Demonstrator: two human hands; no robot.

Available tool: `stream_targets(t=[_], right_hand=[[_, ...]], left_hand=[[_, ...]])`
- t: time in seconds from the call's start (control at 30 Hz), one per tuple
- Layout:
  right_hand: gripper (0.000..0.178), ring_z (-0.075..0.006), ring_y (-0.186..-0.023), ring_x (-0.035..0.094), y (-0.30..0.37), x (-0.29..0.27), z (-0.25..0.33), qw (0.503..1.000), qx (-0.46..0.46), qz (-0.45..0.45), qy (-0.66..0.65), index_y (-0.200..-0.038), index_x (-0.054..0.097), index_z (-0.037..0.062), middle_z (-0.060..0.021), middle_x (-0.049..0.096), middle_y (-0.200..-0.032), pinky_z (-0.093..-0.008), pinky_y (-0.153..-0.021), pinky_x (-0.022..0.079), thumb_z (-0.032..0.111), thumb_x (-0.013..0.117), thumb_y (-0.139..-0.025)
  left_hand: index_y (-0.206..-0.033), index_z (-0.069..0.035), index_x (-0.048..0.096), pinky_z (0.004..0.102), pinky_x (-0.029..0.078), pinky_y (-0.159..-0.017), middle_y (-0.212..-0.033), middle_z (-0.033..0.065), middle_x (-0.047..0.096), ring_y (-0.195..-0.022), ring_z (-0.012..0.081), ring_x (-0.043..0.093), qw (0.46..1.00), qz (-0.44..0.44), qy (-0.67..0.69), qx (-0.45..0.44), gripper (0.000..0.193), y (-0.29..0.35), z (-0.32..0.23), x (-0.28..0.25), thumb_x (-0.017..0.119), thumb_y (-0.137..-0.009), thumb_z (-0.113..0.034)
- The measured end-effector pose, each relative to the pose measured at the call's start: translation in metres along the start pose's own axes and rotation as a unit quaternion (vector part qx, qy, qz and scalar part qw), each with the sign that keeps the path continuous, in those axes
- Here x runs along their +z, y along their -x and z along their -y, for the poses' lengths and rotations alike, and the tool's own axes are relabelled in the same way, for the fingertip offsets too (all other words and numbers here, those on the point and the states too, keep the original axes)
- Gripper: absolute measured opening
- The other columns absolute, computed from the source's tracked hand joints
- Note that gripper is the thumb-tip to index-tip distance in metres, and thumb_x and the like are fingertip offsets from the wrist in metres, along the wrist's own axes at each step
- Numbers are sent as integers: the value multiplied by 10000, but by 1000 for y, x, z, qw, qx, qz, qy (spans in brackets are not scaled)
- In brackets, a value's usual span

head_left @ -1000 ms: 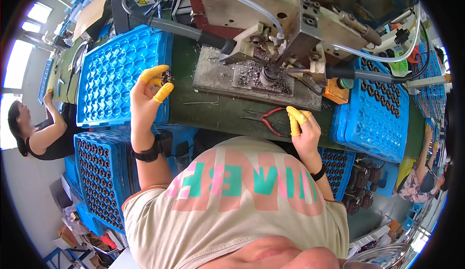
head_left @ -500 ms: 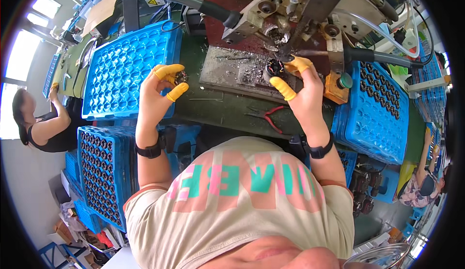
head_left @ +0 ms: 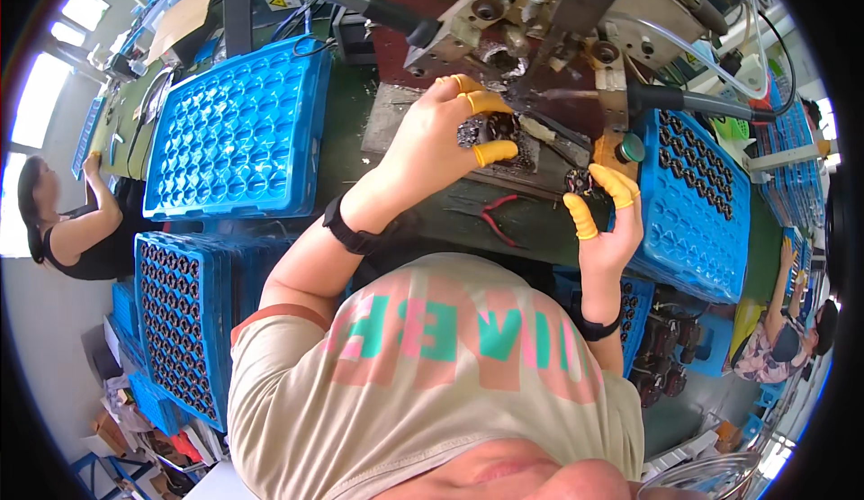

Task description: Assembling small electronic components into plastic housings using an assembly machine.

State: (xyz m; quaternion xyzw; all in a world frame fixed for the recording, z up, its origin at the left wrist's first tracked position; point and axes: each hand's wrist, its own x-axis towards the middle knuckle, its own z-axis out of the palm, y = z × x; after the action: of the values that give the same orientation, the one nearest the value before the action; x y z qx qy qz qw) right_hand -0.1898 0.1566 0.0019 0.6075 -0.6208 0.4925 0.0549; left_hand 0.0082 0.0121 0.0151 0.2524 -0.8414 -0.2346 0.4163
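Note:
My left hand (head_left: 450,135), with yellow finger cots on thumb and fingers, reaches over the metal plate (head_left: 387,126) under the machine. Its fingers close round a small round black part (head_left: 504,126) at the work spot. Further right, my right hand (head_left: 612,203), also in yellow finger cots, pinches another small round black part (head_left: 578,181) between thumb and fingers. That part is held just in front of the orange box with a green button (head_left: 630,147). Dark scraps are scattered on the plate.
Red-handled pliers (head_left: 498,221) lie on the green table before the plate. A blue pocketed tray (head_left: 236,131) stands left, and another (head_left: 693,230), partly filled with black parts, right. Trays full of black parts (head_left: 175,320) are lower left. Co-workers sit at both sides.
My left hand has moved right from beside the left tray to the work spot. My right hand has drawn away from there, right and nearer to me, with a black part.

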Motion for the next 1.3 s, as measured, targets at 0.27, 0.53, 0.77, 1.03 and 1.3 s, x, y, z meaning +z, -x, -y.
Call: stream_targets(t=[0.27, 0.53, 0.77, 1.03, 1.3], right_hand=[[419, -277, -934, 619, 20, -10, -17, 999, 36, -9, 20, -1053, 657, 19, -107, 655, -1028, -348, -832, 504, 148, 841, -699], [416, -284, -967, 617, 16, -3, -22, 999, 16, -17, 29, -1042, 627, 29, -107, 655, -1035, -363, -870, 485, 152, 838, -706], [422, -294, -1000, 615, 19, -2, -24, 999, 23, -15, 36, -1048, 617, 29, -112, 658, -1059, -371, -898, 477, 159, 834, -709], [412, -333, -1092, 588, 11, -4, -27, 995, 0, -37, 88, -1063, 611, 27, -136, 646, -1129, -399, -956, 450, 152, 817, -729], [346, -422, -1240, 474, -7, 6, -60, 987, -12, 2, 160, -1132, 562, -15, -248, 560, -1271, -457, -1052, 355, 103, 712, -843]], left_hand=[[-989, 47, 659, 382, 513, -808, -955, 168, 621, -902, 329, 620, 996, 47, 25, -68, 464, -9, 5, 2, 858, -665, -219], [-1089, 60, 604, 379, 506, -734, -919, 156, 615, -799, 313, 616, 998, 48, -17, -38, 609, -5, 9, 9, 867, -666, -291], [-1074, 49, 616, 354, 503, -733, -946, 143, 606, -824, 276, 605, 992, 59, 75, -80, 544, -4, 13, 10, 859, -678, -233], [-1094, 10, 620, 339, 505, -758, -997, 126, 601, -875, 254, 609, 998, 28, 23, -56, 500, 1, 13, 19, 836, -716, -236], [-1245, -55, 574, 339, 483, -853, -1096, 107, 610, -1001, 263, 579, 998, -18, 17, -61, 551, 19, 8, -21, 792, -759, -196]])
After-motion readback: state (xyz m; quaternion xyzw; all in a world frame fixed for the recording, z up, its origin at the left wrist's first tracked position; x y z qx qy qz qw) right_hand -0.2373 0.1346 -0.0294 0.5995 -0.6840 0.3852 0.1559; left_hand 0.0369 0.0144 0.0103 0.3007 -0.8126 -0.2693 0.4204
